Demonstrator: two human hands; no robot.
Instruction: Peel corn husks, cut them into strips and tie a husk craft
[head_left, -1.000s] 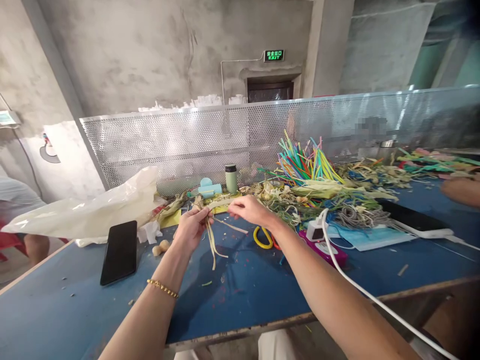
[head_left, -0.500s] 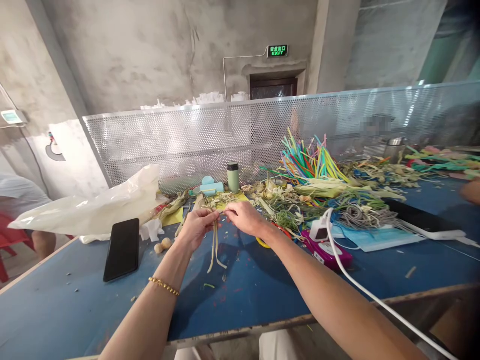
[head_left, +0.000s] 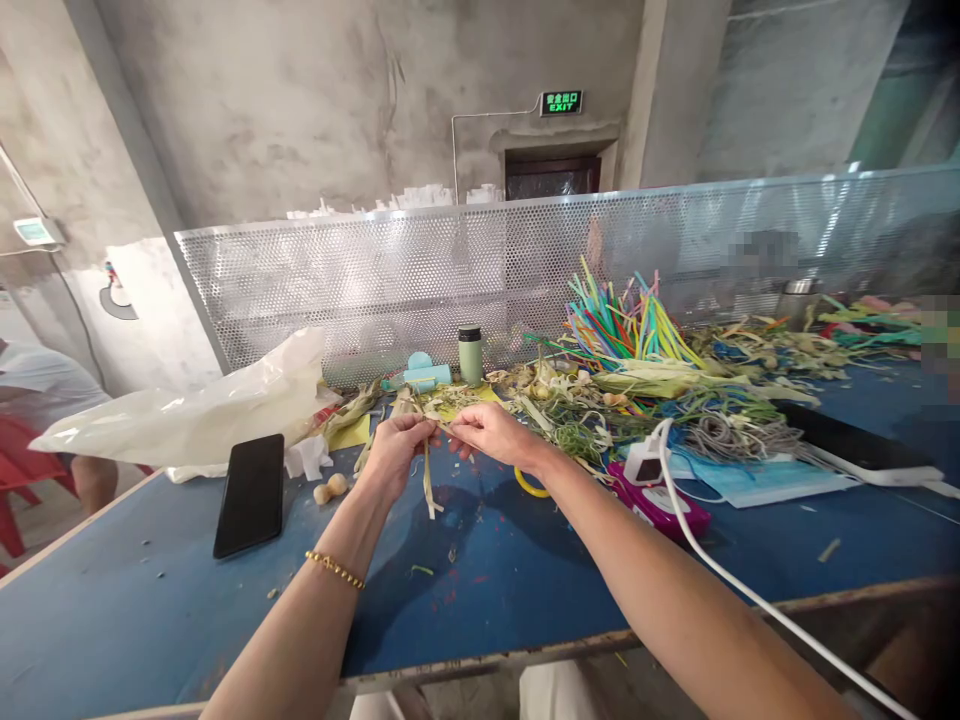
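Above the blue table point(head_left: 487, 600), my left hand point(head_left: 396, 453) and my right hand point(head_left: 491, 434) meet over a small bundle of pale dried straw strips point(head_left: 428, 478). Both hands pinch the top of the bundle, and its loose ends hang down toward the tabletop. The left wrist wears a gold bead bracelet point(head_left: 334, 568). Just behind the hands lies a heap of husks and green strips point(head_left: 570, 415).
A black phone point(head_left: 250, 494) lies at the left beside a white plastic bag point(head_left: 187, 415). A green cup point(head_left: 470, 355), coloured strips point(head_left: 622, 325), a pink power bank point(head_left: 660, 505) with a white cable point(head_left: 750, 595), yellow scissor handles point(head_left: 531, 485) and a perforated metal screen point(head_left: 525, 270) surround them. A person sits at the far left.
My right hand came left to meet the left hand on the straw bundle. The hanging strips are gathered closer together and look shorter.
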